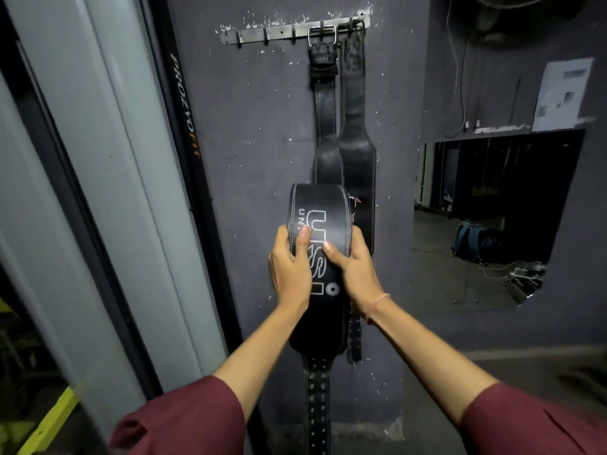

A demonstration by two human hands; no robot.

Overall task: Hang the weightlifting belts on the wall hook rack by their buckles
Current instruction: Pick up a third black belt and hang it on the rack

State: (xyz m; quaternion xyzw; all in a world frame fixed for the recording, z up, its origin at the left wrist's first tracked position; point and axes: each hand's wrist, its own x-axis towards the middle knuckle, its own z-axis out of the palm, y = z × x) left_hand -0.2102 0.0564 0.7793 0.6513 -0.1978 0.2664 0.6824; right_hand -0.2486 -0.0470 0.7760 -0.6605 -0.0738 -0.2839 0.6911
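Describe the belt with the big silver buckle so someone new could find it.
On the dark wall, find the metal hook rack. Two black belts hang at its right end. The left belt has a bright rectangular buckle; its neighbour shows none.

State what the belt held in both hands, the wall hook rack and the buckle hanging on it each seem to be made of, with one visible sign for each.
Held belt: probably black leather or a lookalike; matte sheen, pale edge stitching, printed lettering.
Hook rack: bare metal strip, dull grey and scuffed.
Buckle: bright polished metal, reflecting light.
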